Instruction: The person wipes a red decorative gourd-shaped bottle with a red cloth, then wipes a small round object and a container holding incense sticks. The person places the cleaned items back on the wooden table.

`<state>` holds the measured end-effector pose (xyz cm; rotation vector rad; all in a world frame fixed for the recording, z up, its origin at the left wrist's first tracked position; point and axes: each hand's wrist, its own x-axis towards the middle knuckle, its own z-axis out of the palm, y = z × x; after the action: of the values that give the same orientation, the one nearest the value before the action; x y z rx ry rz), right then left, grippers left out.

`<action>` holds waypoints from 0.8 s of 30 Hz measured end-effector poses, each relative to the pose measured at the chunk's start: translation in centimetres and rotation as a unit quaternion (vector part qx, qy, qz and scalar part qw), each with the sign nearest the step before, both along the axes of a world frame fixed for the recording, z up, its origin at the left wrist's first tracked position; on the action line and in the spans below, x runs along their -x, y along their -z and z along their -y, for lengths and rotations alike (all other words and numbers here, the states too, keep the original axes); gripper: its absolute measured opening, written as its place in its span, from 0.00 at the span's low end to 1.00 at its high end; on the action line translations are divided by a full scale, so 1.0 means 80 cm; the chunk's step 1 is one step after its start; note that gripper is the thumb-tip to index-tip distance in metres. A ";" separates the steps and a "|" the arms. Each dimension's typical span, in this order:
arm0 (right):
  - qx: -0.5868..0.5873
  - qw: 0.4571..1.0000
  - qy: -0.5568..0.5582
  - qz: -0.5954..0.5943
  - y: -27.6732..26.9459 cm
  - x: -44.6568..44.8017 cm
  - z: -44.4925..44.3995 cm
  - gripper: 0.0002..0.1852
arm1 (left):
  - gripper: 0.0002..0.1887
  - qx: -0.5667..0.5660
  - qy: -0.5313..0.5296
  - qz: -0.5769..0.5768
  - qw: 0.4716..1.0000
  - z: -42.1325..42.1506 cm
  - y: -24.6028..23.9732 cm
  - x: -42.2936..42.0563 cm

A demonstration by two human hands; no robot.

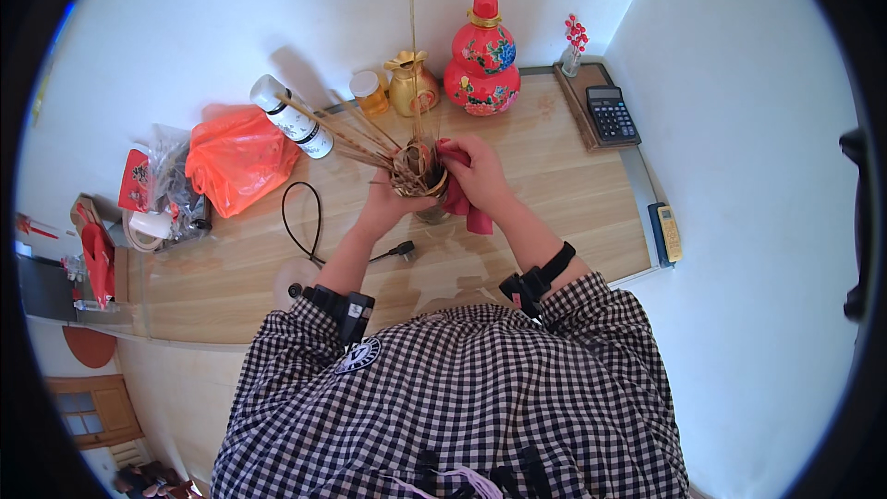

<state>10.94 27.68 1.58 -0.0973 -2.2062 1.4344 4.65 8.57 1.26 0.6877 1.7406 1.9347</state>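
Observation:
Over the middle of the wood-grain tabletop (554, 173), my left hand (388, 204) grips a glass vase (434, 213) from its left side. Long dry stalks (346, 135) and brown dried plant matter (416, 163) stick out of its mouth, and one thin stalk points straight up. A dark red cloth (478, 218) is pinched in my right hand (475, 170), pressed to the vase's right rim and hanging down beside it. The vase's lower part shows below my left thumb.
Behind stand a red gourd-shaped jar (483, 76), a gold pot (414, 86), a lidded honey-coloured jar (369, 93) and a white patterned bottle (298, 125). An orange plastic bag (239, 159) lies left, a black plug cable (319, 222) nearer. A calculator (612, 115) rests on a wooden tray (578, 104) at right.

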 end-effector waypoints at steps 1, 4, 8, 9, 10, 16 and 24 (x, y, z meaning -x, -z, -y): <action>0.007 1.000 0.008 0.015 0.000 -0.007 0.002 0.10 | 0.47 0.020 0.021 0.015 0.999 0.004 0.000 0.006; -0.050 0.998 0.041 -0.004 -0.007 -0.033 0.016 0.09 | 0.48 0.034 0.017 0.041 0.998 0.008 0.006 0.010; -0.073 0.997 0.002 0.009 -0.011 -0.069 0.025 0.08 | 0.49 0.053 -0.031 0.012 0.998 0.007 0.024 0.001; -0.064 0.997 -0.017 0.027 -0.010 -0.077 0.023 0.08 | 0.48 0.061 -0.048 -0.033 0.996 0.006 0.028 -0.002; -0.056 0.997 -0.037 0.026 -0.009 -0.082 0.019 0.08 | 0.48 0.069 -0.066 -0.079 0.992 0.006 0.031 -0.006; 0.001 0.997 0.080 0.016 -0.003 -0.070 0.006 0.10 | 0.45 -0.029 -0.109 -0.086 0.990 -0.020 0.039 -0.026; -0.008 1.000 0.016 -0.013 -0.013 -0.039 0.019 0.13 | 0.44 -0.043 -0.118 -0.097 0.987 -0.027 0.029 -0.023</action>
<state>14.03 26.18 2.62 -0.1083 -2.1847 1.3940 6.48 10.77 -1.09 0.7511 1.9409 2.1750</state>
